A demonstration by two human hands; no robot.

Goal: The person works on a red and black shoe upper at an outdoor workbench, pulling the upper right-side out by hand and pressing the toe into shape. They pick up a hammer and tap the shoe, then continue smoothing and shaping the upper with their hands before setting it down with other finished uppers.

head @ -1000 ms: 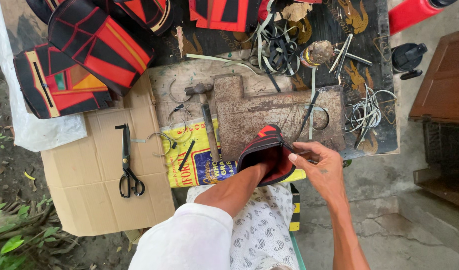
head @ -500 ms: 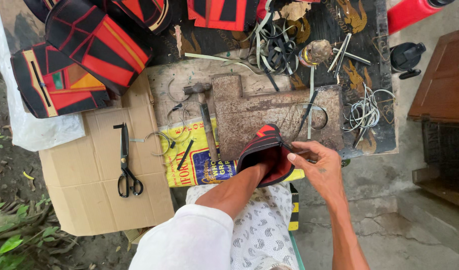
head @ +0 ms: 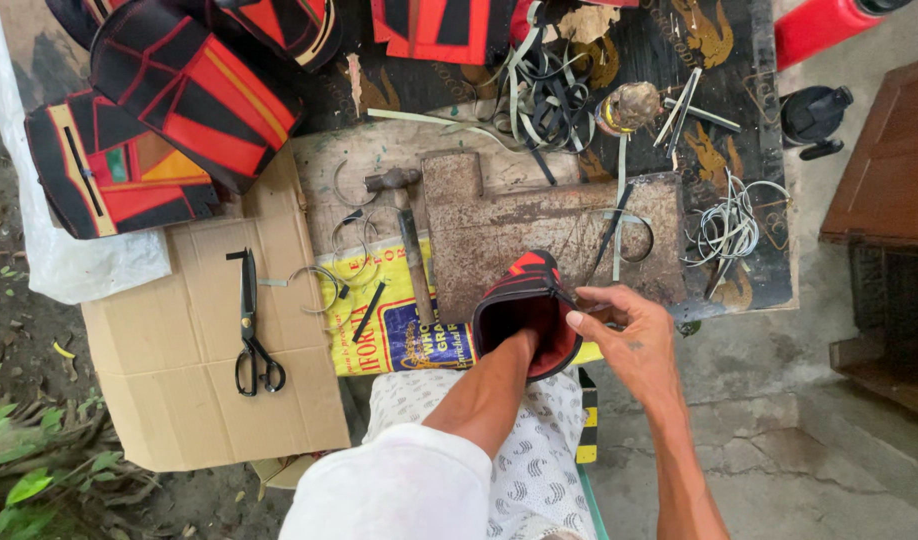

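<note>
Near the rusty metal block, the left hand sits hidden inside the red-and-black pouch, grip unclear, while right hand pinches its right rim.

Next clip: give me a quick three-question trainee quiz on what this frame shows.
1. True or false: the left hand is tucked inside the black and red pouch.
2. What lies on the cardboard? A) hammer B) scissors C) wire coil
3. Fill in: the right hand pinches the pouch's ____.

Key: 1 true. 2 B, the scissors; the hammer lies by the rusty metal plate. 3 edge.
</note>
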